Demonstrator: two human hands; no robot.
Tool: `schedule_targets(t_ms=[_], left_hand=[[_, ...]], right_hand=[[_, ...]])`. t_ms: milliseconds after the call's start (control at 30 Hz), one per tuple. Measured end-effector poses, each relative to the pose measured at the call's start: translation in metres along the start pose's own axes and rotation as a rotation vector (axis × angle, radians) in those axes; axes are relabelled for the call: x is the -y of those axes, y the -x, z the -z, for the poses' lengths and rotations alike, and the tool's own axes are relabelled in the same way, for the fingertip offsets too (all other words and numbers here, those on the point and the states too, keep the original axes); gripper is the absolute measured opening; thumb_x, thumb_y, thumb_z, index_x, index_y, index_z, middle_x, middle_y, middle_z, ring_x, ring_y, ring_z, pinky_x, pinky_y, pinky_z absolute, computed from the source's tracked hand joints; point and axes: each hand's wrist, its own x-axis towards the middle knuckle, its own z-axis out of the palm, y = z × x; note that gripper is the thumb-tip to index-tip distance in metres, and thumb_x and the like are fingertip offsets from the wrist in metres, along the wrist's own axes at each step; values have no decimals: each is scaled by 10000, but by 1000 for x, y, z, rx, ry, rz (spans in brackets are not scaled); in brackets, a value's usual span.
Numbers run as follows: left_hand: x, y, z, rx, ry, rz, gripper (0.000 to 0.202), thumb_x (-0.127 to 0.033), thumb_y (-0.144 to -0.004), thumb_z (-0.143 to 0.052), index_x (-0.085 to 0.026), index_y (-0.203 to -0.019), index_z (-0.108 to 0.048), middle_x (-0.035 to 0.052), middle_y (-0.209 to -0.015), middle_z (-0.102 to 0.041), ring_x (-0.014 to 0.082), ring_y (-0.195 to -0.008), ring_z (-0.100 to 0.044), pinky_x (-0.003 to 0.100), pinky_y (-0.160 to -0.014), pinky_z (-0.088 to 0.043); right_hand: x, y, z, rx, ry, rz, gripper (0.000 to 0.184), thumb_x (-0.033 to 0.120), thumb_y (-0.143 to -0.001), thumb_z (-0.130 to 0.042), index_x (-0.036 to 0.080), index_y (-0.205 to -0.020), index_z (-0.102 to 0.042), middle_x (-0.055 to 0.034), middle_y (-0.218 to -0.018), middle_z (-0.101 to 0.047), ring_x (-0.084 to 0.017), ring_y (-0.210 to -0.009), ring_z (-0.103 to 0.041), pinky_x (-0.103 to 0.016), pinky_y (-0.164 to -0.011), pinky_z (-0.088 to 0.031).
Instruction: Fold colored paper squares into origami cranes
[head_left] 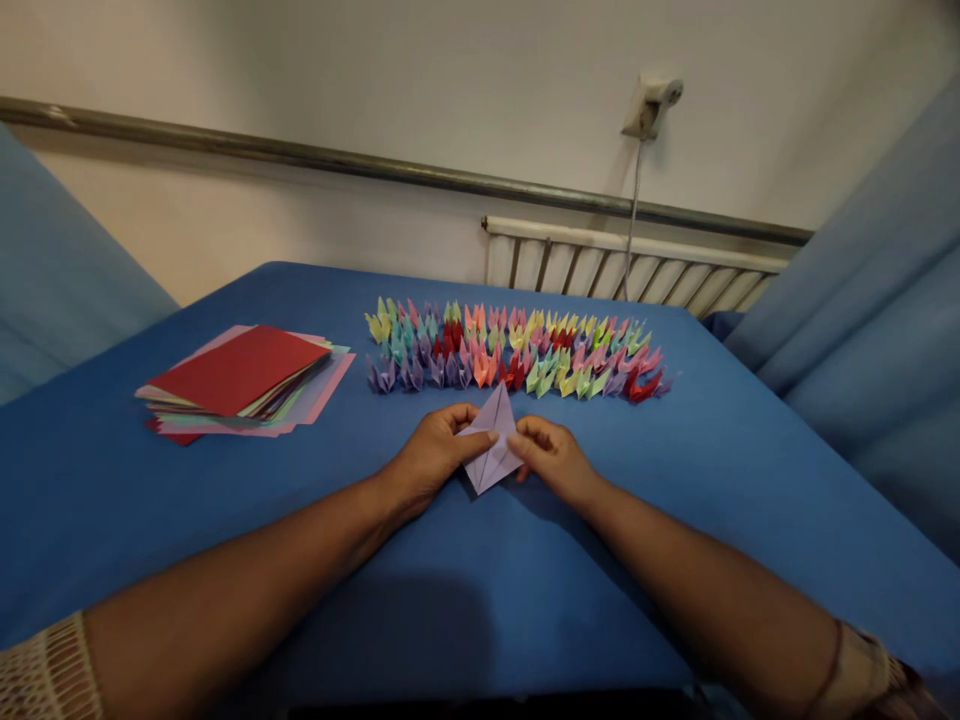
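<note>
Folded lilac paper [491, 464] lies between left grip [433, 452] and right grip [559, 460], each pinching one side.

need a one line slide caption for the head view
Left hand and right hand hold a folded lilac paper diamond before rows of small multicoloured folded-paper figures.

No text, label, brand, number or sign can be read.
</note>
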Motion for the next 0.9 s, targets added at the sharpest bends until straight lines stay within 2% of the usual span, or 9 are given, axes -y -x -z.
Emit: schedule_targets(t_ms=[100, 233, 333, 400, 500, 600, 767, 900], left_hand=[[1, -1, 1, -3, 92, 7, 296, -262, -641, -780, -148, -876, -640, 4, -765, -674, 135, -627, -611, 262, -635, -485], [2, 0, 2, 60, 160, 34, 279, -207, -651, -768, -131, -892, -650, 39, -804, -698, 171, -728, -652, 290, -720, -501], [2, 0, 2, 85, 147, 67, 224, -168, -656, -759, -128, -841, -639, 35, -768, -691, 168, -716, -649, 278, -699, -492], [2, 0, 3, 66, 141, 68, 222, -173, -668, -759, -129, -844, -631, 35, -763, -691, 171, -710, -651, 279, -688, -491], [2, -1, 4, -8, 176, 24, 297, -200, -674, -774, -124, -923, -630, 54, -829, -706, 196, -764, -669, 312, -741, -508], [1, -1, 5, -60, 215, -16, 361, -217, -671, -792, -115, -977, -629, 70, -875, -711, 213, -798, -675, 337, -780, -517], [-1, 0, 7, -52, 256, 36, 322, -216, -675, -803, -128, -938, -639, 61, -864, -711, 193, -803, -673, 299, -761, -524], [-3, -1, 7, -93, 302, 108, 276, -183, -651, -821, -139, -863, -649, 39, -844, -704, 160, -809, -666, 251, -746, -521]], right_hand=[[-3, 0, -6, 17, 41, -3, 349, 475, -666, -762, 173, -687, -588, 39, -596, -578, -91, -507, -501, -220, -481, -405], [-2, -6, -3, -74, -71, -23, 346, 460, -647, -767, 177, -677, -570, 45, -580, -584, -92, -513, -507, -231, -517, -406], [1, -8, 2, -144, -112, -7, 373, 473, -647, -776, 175, -647, -551, 52, -569, -563, -79, -507, -477, -217, -510, -384], [2, -7, 3, -137, -113, 17, 380, 517, -709, -725, 172, -670, -572, 44, -580, -558, -82, -513, -479, -211, -494, -387], [2, -4, 1, -61, -136, 36, 429, 599, -779, -621, 171, -802, -614, 5, -680, -613, -118, -574, -565, -225, -488, -441], [0, -3, -4, -24, -90, 10, 432, 553, -700, -724, 170, -862, -607, -13, -710, -658, -137, -577, -618, -228, -475, -457], [2, -8, -7, -127, -26, 25, 375, 516, -691, -732, 167, -741, -601, 19, -531, -614, -107, -448, -554, -216, -439, -414], [5, -10, -3, -188, -46, 53, 379, 525, -694, -726, 174, -704, -582, 29, -488, -601, -93, -426, -529, -211, -446, -414]])
